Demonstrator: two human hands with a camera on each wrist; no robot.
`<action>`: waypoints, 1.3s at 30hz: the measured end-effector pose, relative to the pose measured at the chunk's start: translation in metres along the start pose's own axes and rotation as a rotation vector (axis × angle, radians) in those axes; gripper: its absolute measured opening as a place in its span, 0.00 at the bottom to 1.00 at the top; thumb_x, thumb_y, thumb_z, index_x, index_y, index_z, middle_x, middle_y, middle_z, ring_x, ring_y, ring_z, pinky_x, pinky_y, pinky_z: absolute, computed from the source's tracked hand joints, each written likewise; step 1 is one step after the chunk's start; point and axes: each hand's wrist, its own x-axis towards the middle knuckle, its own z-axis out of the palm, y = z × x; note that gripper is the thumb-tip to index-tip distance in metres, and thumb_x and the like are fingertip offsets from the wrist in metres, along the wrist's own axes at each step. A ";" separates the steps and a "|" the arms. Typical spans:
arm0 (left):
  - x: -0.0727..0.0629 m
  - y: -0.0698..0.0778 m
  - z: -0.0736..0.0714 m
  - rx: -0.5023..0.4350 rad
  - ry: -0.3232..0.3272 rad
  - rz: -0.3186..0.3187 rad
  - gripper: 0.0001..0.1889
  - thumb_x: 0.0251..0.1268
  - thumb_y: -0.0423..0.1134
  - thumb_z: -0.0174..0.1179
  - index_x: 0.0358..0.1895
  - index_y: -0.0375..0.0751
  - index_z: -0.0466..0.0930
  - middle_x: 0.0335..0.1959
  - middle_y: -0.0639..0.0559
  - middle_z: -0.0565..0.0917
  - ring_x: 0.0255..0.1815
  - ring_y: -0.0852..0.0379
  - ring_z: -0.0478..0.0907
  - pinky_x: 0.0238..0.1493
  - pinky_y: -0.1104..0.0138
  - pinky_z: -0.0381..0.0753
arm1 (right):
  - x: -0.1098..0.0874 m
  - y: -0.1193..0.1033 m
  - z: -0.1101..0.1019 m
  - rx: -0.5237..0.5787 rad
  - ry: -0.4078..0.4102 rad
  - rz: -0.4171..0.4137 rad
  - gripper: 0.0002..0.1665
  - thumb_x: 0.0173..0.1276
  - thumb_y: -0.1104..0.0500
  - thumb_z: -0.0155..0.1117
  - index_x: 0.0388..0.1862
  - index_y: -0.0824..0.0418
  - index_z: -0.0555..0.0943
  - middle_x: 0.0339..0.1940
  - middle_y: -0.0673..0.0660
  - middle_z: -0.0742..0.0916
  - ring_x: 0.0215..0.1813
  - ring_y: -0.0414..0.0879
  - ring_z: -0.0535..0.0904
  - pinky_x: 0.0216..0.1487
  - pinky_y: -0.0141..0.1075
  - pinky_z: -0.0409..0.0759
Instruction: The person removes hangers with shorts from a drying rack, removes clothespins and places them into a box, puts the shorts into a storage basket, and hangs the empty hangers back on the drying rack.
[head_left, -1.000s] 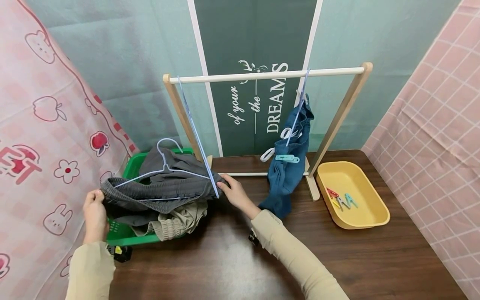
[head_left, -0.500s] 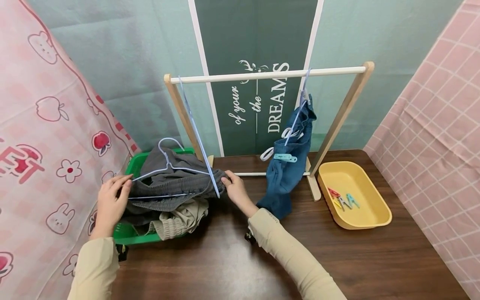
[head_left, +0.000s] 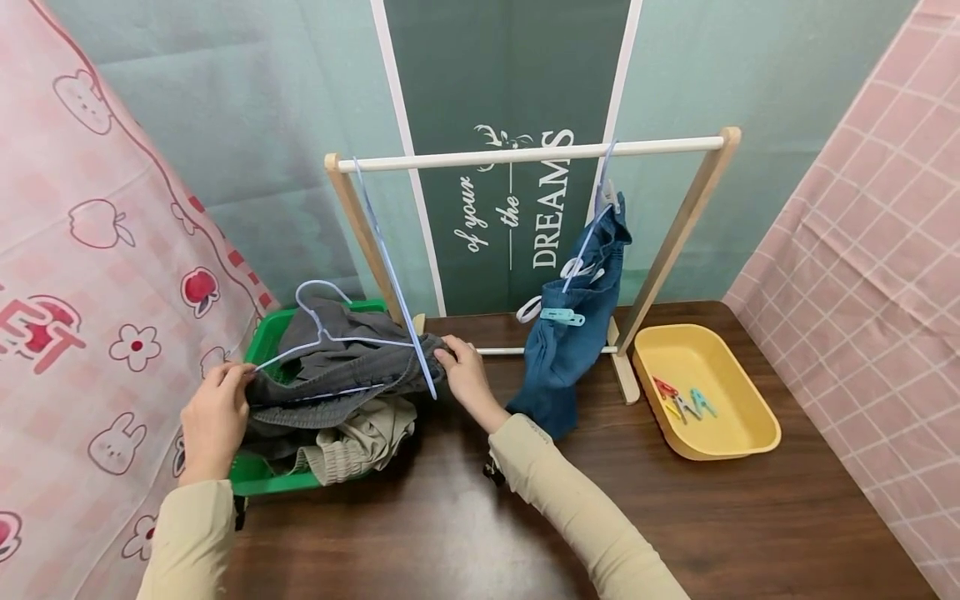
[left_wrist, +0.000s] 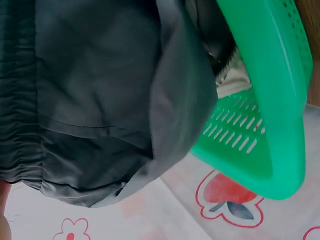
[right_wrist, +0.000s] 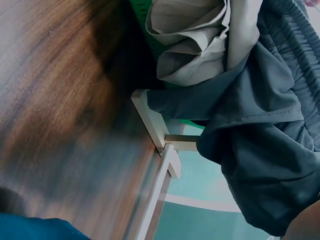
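Observation:
Dark grey elastic-waist pants lie bunched over the green basket, with a light blue hanger set into their waistband. My left hand pinches the waistband's left end together with the hanger's left end. At the opposite end, my right hand pinches the waistband, its thumb on the near side. The left wrist view is mostly filled by the grey cloth, and that hand barely shows. Beige pants sit below in the basket. The hanger's right tip is hidden in the cloth.
Another blue hanger dangles from the rack's white rail, close to my right hand. Blue pants hang at right with a teal clothespin. A yellow tray holds several clothespins.
My left hand has moved right and inward along the waistband to the hanger's left end, gathering the cloth. My right hand keeps its hold, shifting only slightly.

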 end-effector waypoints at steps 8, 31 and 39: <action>0.001 -0.003 -0.002 0.054 0.047 -0.008 0.06 0.67 0.28 0.53 0.39 0.33 0.81 0.35 0.37 0.82 0.26 0.35 0.78 0.20 0.46 0.68 | 0.004 -0.006 0.004 0.039 0.128 0.058 0.14 0.64 0.60 0.63 0.46 0.65 0.84 0.51 0.63 0.81 0.56 0.59 0.69 0.60 0.52 0.62; -0.005 -0.012 -0.002 0.066 -0.046 -0.240 0.07 0.68 0.29 0.50 0.42 0.34 0.79 0.38 0.36 0.81 0.35 0.31 0.78 0.27 0.41 0.66 | 0.006 -0.012 0.011 0.398 0.247 0.246 0.14 0.69 0.63 0.59 0.50 0.65 0.83 0.46 0.66 0.87 0.35 0.44 0.81 0.42 0.39 0.80; -0.006 -0.018 -0.003 0.066 -0.044 -0.230 0.07 0.67 0.28 0.52 0.42 0.34 0.78 0.38 0.36 0.81 0.34 0.29 0.76 0.25 0.40 0.64 | 0.005 -0.013 0.021 0.777 0.219 0.405 0.19 0.74 0.64 0.49 0.60 0.71 0.75 0.60 0.67 0.80 0.60 0.48 0.78 0.56 0.40 0.77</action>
